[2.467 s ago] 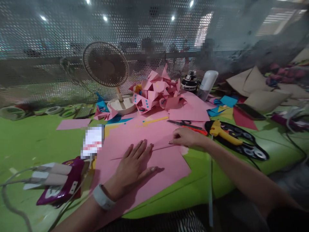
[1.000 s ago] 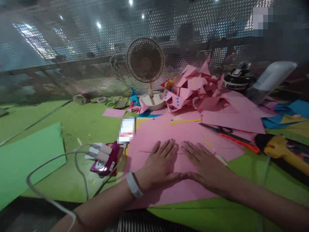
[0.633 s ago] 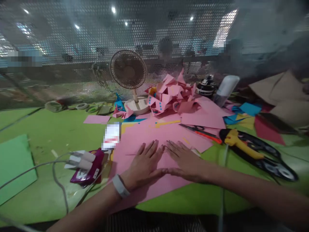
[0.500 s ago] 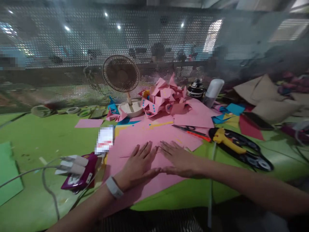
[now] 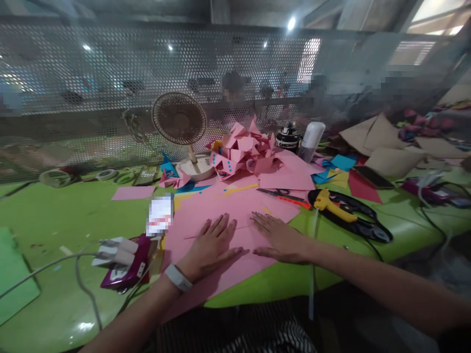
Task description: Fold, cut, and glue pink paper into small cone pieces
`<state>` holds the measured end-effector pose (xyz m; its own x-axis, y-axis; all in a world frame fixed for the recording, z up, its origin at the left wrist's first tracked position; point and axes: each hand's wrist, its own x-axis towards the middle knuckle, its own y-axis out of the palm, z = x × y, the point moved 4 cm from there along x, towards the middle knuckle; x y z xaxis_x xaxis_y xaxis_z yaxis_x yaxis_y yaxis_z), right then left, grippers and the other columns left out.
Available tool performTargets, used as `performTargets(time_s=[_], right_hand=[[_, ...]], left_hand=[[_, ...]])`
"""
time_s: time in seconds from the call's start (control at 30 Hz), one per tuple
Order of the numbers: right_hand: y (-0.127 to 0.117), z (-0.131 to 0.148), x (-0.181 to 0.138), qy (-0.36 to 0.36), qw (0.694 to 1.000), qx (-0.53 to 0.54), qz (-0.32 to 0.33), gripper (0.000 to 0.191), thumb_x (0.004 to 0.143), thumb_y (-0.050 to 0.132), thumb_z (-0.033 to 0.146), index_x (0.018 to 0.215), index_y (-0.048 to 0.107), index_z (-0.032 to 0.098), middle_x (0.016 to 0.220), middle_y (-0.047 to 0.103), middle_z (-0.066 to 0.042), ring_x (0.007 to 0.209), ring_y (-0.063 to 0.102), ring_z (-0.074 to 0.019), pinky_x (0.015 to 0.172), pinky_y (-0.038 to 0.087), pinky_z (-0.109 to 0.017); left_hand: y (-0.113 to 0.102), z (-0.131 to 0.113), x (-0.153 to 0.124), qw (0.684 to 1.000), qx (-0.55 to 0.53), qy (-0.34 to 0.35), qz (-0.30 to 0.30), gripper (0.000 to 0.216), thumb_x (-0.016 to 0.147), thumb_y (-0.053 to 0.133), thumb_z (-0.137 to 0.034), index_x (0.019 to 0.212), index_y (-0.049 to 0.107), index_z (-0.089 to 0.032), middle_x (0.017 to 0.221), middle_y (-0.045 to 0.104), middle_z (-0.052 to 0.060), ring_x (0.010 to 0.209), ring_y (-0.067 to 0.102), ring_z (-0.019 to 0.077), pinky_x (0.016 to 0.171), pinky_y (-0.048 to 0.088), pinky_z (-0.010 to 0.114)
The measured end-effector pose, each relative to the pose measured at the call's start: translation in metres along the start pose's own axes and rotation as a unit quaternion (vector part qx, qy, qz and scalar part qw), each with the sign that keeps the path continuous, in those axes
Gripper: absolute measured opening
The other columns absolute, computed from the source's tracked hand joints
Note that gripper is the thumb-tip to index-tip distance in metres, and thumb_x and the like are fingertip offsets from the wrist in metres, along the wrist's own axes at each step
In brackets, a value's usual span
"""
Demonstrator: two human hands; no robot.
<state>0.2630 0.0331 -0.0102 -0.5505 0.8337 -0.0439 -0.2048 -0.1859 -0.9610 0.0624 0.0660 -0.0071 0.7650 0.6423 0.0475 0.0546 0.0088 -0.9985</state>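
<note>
Both palms lie flat on a large sheet of pink paper (image 5: 224,201) spread over the green table. My left hand (image 5: 211,245), with a pale band at the wrist, rests on the sheet's middle with fingers stretched out. To its right my right hand (image 5: 277,238) also presses down flat, fingers extended, a small gap between the two hands. Neither hand holds anything. Just beyond the right hand lie dark-bladed scissors (image 5: 272,192) and a red-orange cutter (image 5: 294,201). A yellow glue gun (image 5: 334,208) sits on a black holder, its glue stick hanging over the table edge.
A heap of folded pink paper pieces (image 5: 243,149) stands at the back beside a small fan (image 5: 179,118). At left is a purple power strip (image 5: 127,274) with plugs and cables. A clear bottle (image 5: 312,142) and brown paper (image 5: 395,162) are toward the right.
My hands have moved slightly apart, the right one shifting rightward across the pink sheet. Both stay flat. The camera view has turned a little to the right.
</note>
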Motion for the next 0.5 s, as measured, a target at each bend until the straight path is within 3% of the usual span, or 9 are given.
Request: performTargets(time_s=[0.3, 0.5], right_hand=[[-0.005, 0.001, -0.001, 0.002, 1.0, 0.02, 0.007, 0.088, 0.082, 0.027, 0.069, 0.145, 0.01, 0.01, 0.15, 0.01, -0.014, 0.138, 0.007, -0.0247, 0.113, 0.009, -0.039], [0.001, -0.009, -0.007, -0.002, 1.0, -0.005, 0.003, 0.088, 0.083, 0.027, 0.068, 0.144, 0.012, 0.008, 0.15, 0.01, -0.015, 0.138, 0.008, -0.0235, 0.113, 0.01, -0.037]], left_hand=[[-0.004, 0.024, -0.044, 0.997, 0.017, -0.069, 0.002, 0.075, 0.084, 0.032, -0.065, 0.144, 0.016, -0.022, 0.15, 0.014, 0.006, 0.137, 0.011, 0.0278, 0.11, 0.017, 0.046], [-0.01, 0.024, -0.053, 0.996, 0.014, -0.092, 0.008, 0.078, 0.083, 0.03, -0.066, 0.144, 0.017, -0.02, 0.15, 0.013, 0.009, 0.137, 0.012, 0.0282, 0.109, 0.019, 0.047]])
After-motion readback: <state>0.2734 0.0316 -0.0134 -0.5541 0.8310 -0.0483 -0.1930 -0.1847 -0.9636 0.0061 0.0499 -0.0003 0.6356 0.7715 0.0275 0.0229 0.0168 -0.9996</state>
